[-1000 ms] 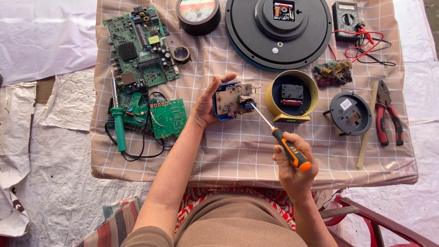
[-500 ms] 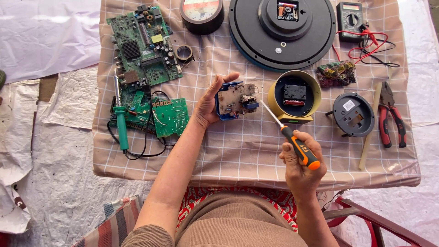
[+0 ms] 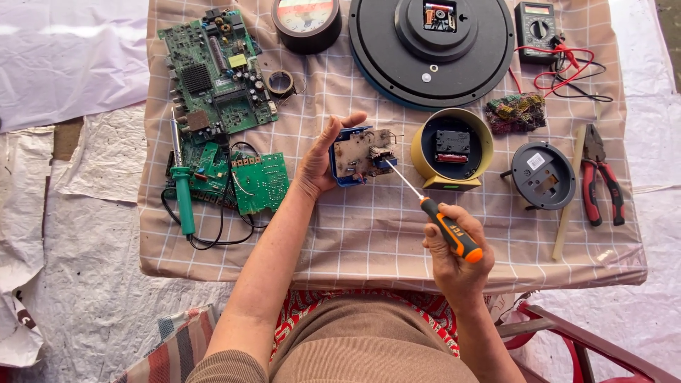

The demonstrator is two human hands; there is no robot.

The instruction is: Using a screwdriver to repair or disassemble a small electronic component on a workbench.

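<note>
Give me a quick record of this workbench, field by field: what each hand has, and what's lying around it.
left hand: holds a small blue-cased circuit board
right hand: grips an orange-handled screwdriver, tip on the board
beside board: yellow clock case, back up
far edge: large black round clock back, multimeter
left side: green circuit boards, green soldering iron
right side: red pliers
surface: checked cloth

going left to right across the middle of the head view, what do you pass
soldering iron → small green board → left hand → blue module → yellow clock → grey round case → pliers
</note>
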